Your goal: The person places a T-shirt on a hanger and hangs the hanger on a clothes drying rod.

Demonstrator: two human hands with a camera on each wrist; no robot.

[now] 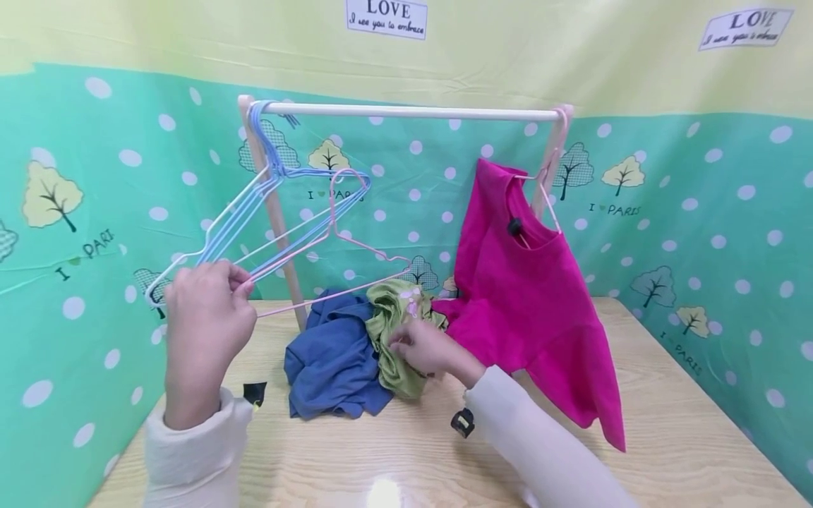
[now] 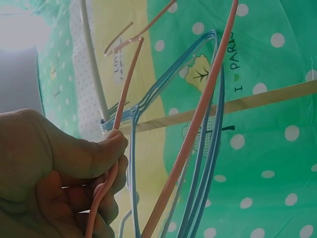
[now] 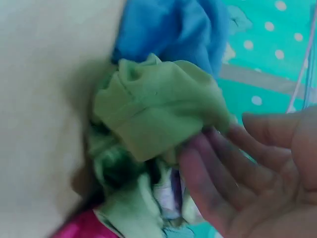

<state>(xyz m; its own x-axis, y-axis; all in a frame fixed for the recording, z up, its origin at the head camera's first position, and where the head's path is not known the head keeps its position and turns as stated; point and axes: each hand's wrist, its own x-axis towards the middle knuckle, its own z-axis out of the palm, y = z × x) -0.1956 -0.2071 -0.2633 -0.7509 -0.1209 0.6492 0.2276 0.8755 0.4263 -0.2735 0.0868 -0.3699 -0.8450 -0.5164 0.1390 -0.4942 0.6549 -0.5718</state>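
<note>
My left hand (image 1: 209,310) pinches one side of a pink clothes hanger (image 1: 356,288) between thumb and fingers; the left wrist view shows its pink wire (image 2: 194,131) up close. Its hook points up, off the rail. Behind it, several blue hangers (image 1: 276,164) and a pale one hang from the rail's left end. At the crumpled green garment (image 1: 396,367) is my right hand (image 1: 428,347). In the right wrist view its loosely extended fingers (image 3: 205,171) touch the green cloth (image 3: 158,109), with the thumb apart from them. Part of the cloth is hidden behind those fingers.
A crumpled blue garment (image 1: 336,360) lies left of the green one on the wooden table (image 1: 330,458). A magenta shirt (image 1: 540,296) hangs on a pink hanger at the right end of the rack's white rail (image 1: 413,111). Patterned cloth (image 1: 711,212) surrounds the table.
</note>
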